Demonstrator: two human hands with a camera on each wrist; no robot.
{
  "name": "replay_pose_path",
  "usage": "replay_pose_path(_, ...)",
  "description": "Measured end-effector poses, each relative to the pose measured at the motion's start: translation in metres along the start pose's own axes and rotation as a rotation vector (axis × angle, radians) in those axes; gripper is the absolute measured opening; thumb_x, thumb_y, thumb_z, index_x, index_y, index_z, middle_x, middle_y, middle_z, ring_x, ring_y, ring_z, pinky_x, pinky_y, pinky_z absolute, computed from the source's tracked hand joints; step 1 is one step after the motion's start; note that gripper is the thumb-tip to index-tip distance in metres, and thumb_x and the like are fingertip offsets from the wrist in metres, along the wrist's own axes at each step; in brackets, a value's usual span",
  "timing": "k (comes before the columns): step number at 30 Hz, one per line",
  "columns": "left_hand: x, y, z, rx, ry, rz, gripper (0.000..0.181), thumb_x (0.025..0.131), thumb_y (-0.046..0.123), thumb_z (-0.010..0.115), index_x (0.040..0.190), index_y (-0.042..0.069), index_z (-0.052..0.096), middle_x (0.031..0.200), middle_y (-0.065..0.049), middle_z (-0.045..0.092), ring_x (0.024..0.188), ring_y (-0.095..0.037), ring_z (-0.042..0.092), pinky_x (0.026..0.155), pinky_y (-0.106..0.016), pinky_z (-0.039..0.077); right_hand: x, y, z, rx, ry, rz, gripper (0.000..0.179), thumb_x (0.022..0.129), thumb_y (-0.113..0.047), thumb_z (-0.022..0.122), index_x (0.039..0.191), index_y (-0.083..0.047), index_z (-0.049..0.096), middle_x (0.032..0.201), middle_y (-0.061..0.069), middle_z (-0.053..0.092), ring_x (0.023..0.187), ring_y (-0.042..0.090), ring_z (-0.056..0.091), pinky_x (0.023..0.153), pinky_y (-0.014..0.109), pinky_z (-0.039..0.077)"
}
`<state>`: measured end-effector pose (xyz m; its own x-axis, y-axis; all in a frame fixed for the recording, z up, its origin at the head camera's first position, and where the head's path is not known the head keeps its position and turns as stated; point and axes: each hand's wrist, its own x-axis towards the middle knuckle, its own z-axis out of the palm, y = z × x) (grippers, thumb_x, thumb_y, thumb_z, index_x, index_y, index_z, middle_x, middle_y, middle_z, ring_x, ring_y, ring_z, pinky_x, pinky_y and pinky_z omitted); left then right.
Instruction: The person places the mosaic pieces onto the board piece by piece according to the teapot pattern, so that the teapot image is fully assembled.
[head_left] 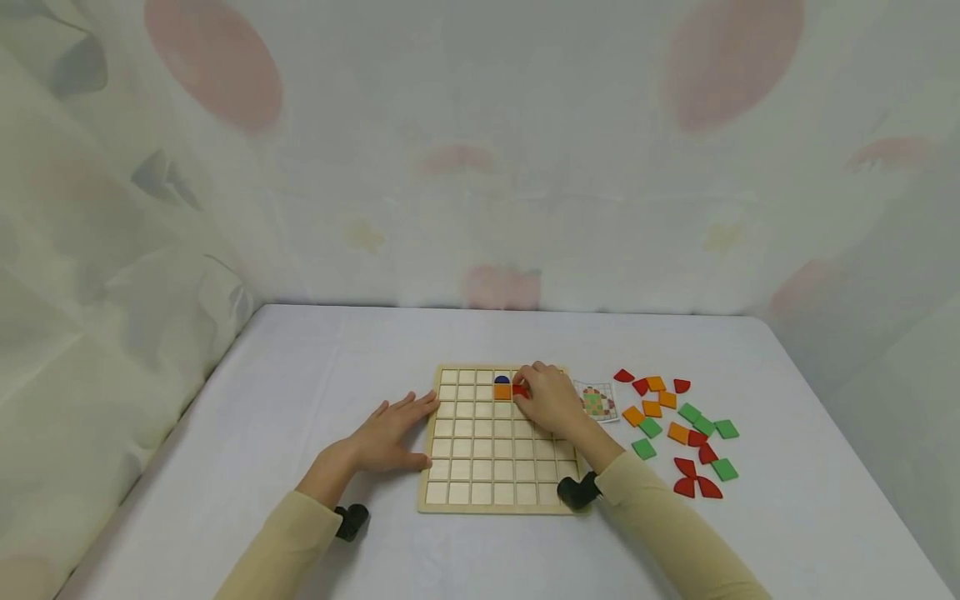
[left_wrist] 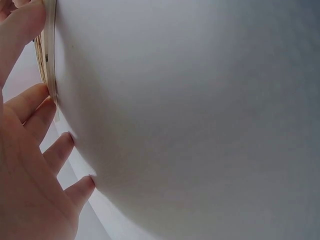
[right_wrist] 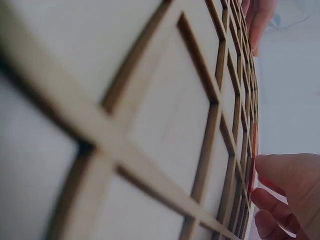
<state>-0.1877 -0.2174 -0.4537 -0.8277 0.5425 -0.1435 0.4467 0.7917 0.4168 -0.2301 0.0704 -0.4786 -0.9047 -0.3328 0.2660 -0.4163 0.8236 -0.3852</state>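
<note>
A wooden grid board (head_left: 483, 429) lies on the table. In its upper rows sit a blue rounded tile (head_left: 502, 380) and, just below that, an orange square tile (head_left: 502, 392). My right hand (head_left: 551, 400) is over the board's upper right part, its thumb and fingertips pinching a red tile (head_left: 519, 390) beside the orange one. In the right wrist view that hand (right_wrist: 287, 192) hides most of the red tile's shape. With fingers spread, my left hand (head_left: 386, 435) touches the board's left edge; the left wrist view shows its thumb and fingertips along that side.
Right of the board lies a printed pattern card (head_left: 597, 402), partly behind my right wrist. Farther right are scattered loose tiles: several red curved ones (head_left: 709, 487), orange squares (head_left: 652, 408) and green squares (head_left: 724, 469). A patterned cloth (head_left: 480, 208) hangs behind the table.
</note>
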Motion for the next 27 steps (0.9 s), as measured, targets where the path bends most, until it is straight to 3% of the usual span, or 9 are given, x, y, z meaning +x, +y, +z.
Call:
replay_pose_path(13, 0.001, -0.002, 0.001, 0.005, -0.004, 0.000, 0.084, 0.075, 0.036, 0.074, 0.144, 0.013, 0.032, 0.152, -0.002, 0.024, 0.140, -0.032, 0.018, 0.108, -0.061, 0.010, -0.011, 0.009, -0.037, 0.125, 0.025, 0.033, 0.018, 0.082, -0.016, 0.067, 0.099, -0.009, 0.066, 0.088, 0.002, 0.061, 0.078, 0.018, 0.055, 0.065, 0.029, 0.048)
replay_pose_path(27, -0.001, -0.003, 0.001, -0.009, -0.008, 0.005, 0.084, 0.076, 0.036, 0.074, 0.144, 0.013, 0.031, 0.152, -0.003, 0.023, 0.140, -0.033, 0.017, 0.108, -0.061, 0.009, -0.033, 0.076, -0.077, 0.132, 0.093, 0.064, 0.021, 0.084, -0.012, 0.065, 0.104, -0.004, 0.064, 0.094, 0.010, 0.063, 0.080, 0.023, 0.058, 0.067, 0.036, 0.049)
